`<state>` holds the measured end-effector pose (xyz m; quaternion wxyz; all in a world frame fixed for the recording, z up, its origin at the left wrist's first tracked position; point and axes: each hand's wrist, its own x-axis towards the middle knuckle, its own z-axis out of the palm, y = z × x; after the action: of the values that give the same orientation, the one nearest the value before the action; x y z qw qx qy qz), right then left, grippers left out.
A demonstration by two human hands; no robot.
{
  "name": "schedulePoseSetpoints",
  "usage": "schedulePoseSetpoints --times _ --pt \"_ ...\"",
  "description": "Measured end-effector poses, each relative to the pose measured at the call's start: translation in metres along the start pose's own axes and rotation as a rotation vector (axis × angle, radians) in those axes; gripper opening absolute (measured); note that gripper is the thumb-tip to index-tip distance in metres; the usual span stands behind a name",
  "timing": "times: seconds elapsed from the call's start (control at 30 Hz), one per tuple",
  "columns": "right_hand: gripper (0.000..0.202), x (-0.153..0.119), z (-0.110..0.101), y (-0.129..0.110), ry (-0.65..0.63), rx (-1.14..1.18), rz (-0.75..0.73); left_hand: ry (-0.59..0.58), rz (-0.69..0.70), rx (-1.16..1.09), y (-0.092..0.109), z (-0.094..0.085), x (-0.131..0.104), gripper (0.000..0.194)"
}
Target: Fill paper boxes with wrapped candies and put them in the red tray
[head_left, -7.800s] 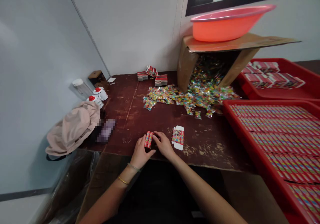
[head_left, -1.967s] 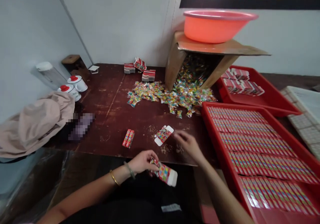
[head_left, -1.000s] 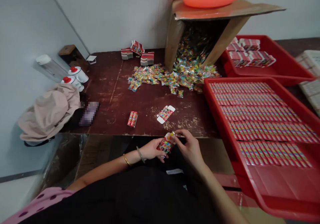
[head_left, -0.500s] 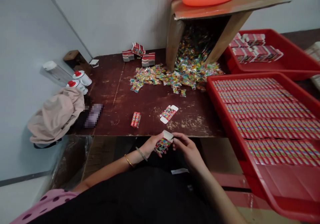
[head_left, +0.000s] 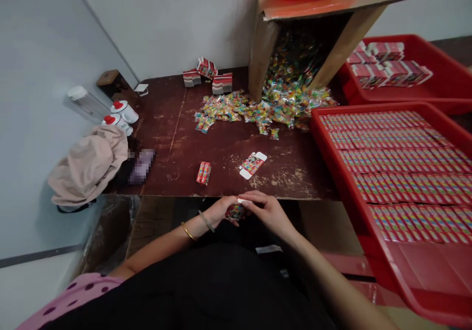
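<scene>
Near the table's front edge, my left hand [head_left: 221, 213] is closed around a small colourful box [head_left: 234, 212]. The fingers of my right hand [head_left: 266, 212] pinch the white flap at the box's top. Beyond my hands, a flat unfolded carton [head_left: 252, 165] lies on the table, with its white end flaps showing. To its left stand two small red boxes [head_left: 203, 172] side by side. Wrapped candies [head_left: 258, 109] are heaped farther back, spilling from a cardboard box [head_left: 262, 45] on its side.
At the right, a red tray [head_left: 416, 266] holds rows of filled-looking boxes; another red tray [head_left: 446, 81] behind it holds carton stacks. More carton stacks [head_left: 222, 83] stand by the wall. At the left are lidded mugs [head_left: 127, 112], a clear bottle [head_left: 90, 105] and a beige cloth item [head_left: 88, 165].
My right hand has moved left over the box top, and the raised white flap is now folded down under its fingers. The view has shifted slightly.
</scene>
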<state>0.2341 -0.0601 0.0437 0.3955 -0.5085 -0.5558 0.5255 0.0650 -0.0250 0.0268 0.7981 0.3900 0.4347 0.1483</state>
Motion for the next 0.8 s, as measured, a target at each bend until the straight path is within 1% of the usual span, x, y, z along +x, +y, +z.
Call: schedulePoseSetpoints --times 0.1,0.17,0.27,0.37,0.47,0.53,0.57,0.63,0.7,0.77,0.8 --pt "0.030 0.007 -0.004 -0.002 -0.004 -0.025 0.016 -0.107 0.024 -0.111 -0.001 -0.005 -0.007 0.040" --pt "0.028 0.008 -0.004 -0.002 -0.002 -0.086 -0.047 -0.135 0.011 -0.172 0.000 -0.009 -0.013 0.039" --pt "0.028 0.000 0.002 0.002 0.005 -0.229 -0.159 -0.094 -0.047 -0.195 0.002 -0.013 -0.020 0.038" --pt "0.032 -0.006 0.014 0.010 0.067 -0.352 -0.191 -0.049 -0.040 -0.147 -0.001 -0.012 -0.019 0.035" --pt "0.035 0.001 0.027 0.019 0.091 -0.318 -0.139 0.071 0.066 0.002 -0.005 -0.007 -0.018 0.038" --pt "0.037 0.019 0.034 0.026 0.092 -0.250 -0.093 0.158 0.183 0.199 -0.003 -0.007 -0.023 0.047" --pt "0.037 0.031 0.036 0.030 0.096 -0.232 -0.073 0.206 0.260 0.328 0.000 -0.010 -0.027 0.051" --pt "0.040 0.061 0.043 0.039 0.123 -0.240 -0.051 0.334 0.417 0.586 0.010 -0.024 -0.039 0.053" --pt "0.042 0.093 0.051 0.043 0.157 -0.285 -0.066 0.509 0.524 0.763 0.021 -0.045 -0.049 0.051" --pt "0.043 0.121 0.061 0.042 0.161 -0.325 -0.106 0.665 0.533 0.846 0.028 -0.070 -0.050 0.052" --pt "0.044 0.131 0.064 0.040 0.158 -0.347 -0.127 0.706 0.508 0.867 0.029 -0.082 -0.047 0.053"
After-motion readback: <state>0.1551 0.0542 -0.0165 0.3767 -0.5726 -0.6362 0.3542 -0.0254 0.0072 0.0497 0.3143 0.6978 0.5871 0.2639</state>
